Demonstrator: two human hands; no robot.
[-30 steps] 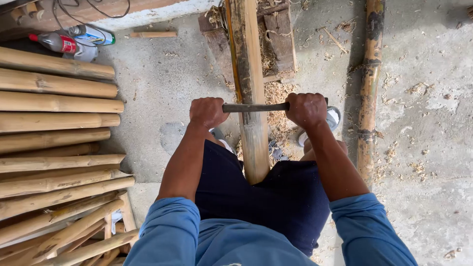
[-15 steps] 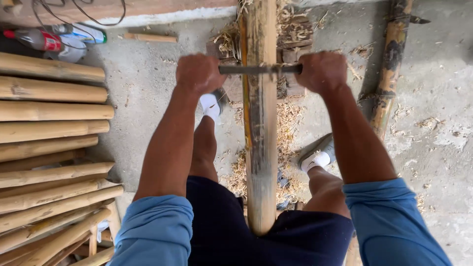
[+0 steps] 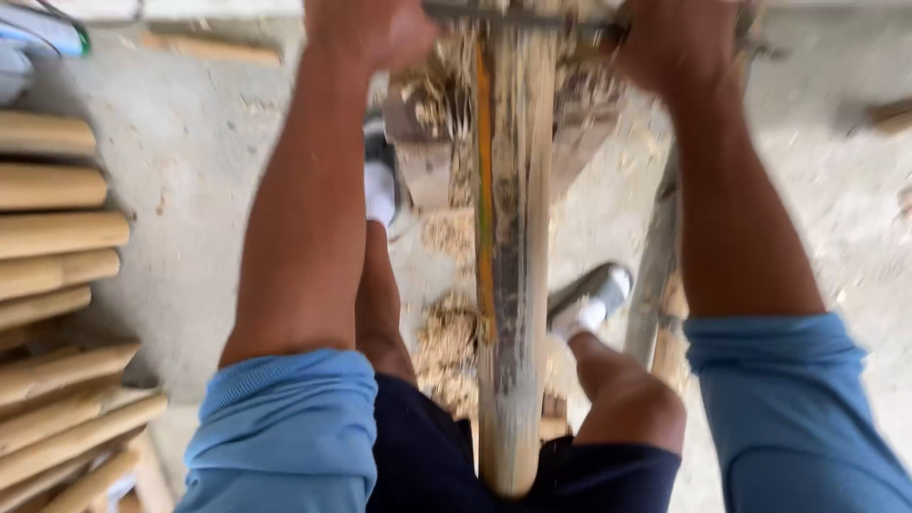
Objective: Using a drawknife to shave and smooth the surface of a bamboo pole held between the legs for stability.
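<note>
bamboo pole (image 3: 513, 285): runs 12 to 6 between the knees, far end on a wooden block (image 3: 427, 161)
drawknife (image 3: 532, 17): across the pole at 12
left hand (image 3: 370, 28): fist closed round its handle
right hand (image 3: 679, 38): same, other end
tip: i'd keep both pulls even, blade shallow
shavings (image 3: 451, 342): piled at 7 of the pole

One package shows: a bottle (image 3: 43, 28) lies at the top left corner, on the concrete floor (image 3: 190, 142) above the stacked bamboo poles (image 3: 57, 228). It looks pale blue-white with a green end; blur hides any label. No signs or screens.
</note>
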